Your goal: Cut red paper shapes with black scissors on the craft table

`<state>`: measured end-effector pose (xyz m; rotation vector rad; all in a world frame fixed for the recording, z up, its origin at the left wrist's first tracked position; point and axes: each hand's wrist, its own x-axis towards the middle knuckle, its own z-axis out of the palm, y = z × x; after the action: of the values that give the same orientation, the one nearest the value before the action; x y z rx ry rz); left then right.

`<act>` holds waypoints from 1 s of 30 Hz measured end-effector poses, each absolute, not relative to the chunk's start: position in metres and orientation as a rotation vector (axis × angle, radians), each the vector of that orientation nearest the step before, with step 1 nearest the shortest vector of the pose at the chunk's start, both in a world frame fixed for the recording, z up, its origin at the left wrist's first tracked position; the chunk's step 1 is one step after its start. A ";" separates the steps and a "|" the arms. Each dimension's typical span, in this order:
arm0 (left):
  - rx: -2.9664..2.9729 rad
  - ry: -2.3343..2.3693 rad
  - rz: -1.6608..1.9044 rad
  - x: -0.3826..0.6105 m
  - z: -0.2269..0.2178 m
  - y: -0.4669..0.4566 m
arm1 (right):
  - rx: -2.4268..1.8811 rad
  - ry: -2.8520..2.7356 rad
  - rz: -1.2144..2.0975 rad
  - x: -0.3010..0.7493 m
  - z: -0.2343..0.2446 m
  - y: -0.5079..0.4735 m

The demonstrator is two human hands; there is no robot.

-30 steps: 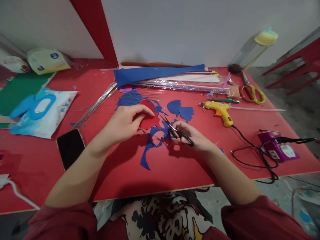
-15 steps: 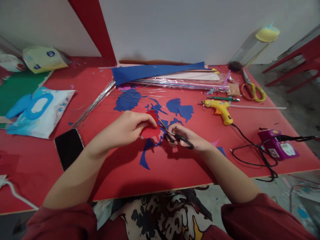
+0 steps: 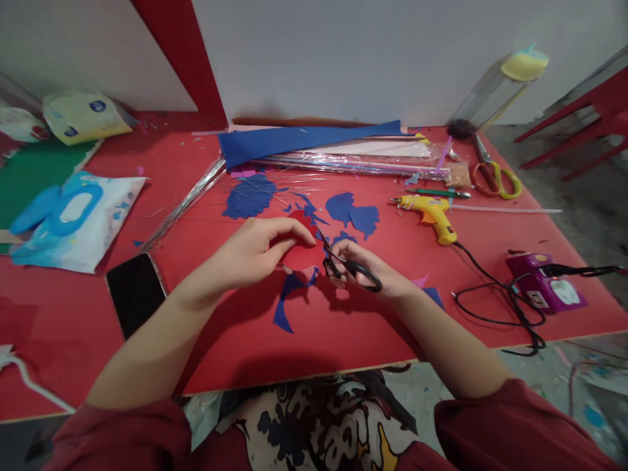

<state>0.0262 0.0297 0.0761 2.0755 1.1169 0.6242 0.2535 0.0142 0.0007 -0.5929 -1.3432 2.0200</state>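
Between the thumb and fingers of my left hand [image 3: 260,252] is a red paper piece [image 3: 297,257], partly hidden by the hand. My right hand [image 3: 360,265] grips black-handled scissors [image 3: 364,275] by their loops, blades pointing up and left beside the red piece's right edge. Whether the blades touch it I cannot tell. Just below my hands lies a curved blue scrap [image 3: 284,304]. Beyond them are a scalloped blue cutout pile [image 3: 250,196] and loose blue petal-like shapes [image 3: 364,221].
On the red table [image 3: 235,340], a yellow glue gun [image 3: 429,212], green-handled cutter [image 3: 444,193], larger scissors [image 3: 495,180] and purple power socket [image 3: 547,284] lie right. A phone [image 3: 137,294], wipes pack [image 3: 81,222] and wires [image 3: 189,196] lie left. Blue sheets [image 3: 314,140] lie behind.
My left hand and the red piece have shifted slightly right, and the piece has turned a little. The scissors' blades have tilted slightly more upright and look more closed.
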 end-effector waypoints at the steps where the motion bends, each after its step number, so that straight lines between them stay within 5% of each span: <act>1: 2.057 1.121 0.636 0.027 0.075 0.030 | -0.579 -1.319 2.032 0.253 0.001 0.014; 30: 1.842 1.210 0.814 0.048 0.066 0.012 | -0.351 -1.038 2.091 0.240 -0.011 0.001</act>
<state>0.0483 0.0123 0.0663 1.8421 1.2103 0.8135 0.2404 0.0011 -0.0110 -0.3512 -1.0382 2.0915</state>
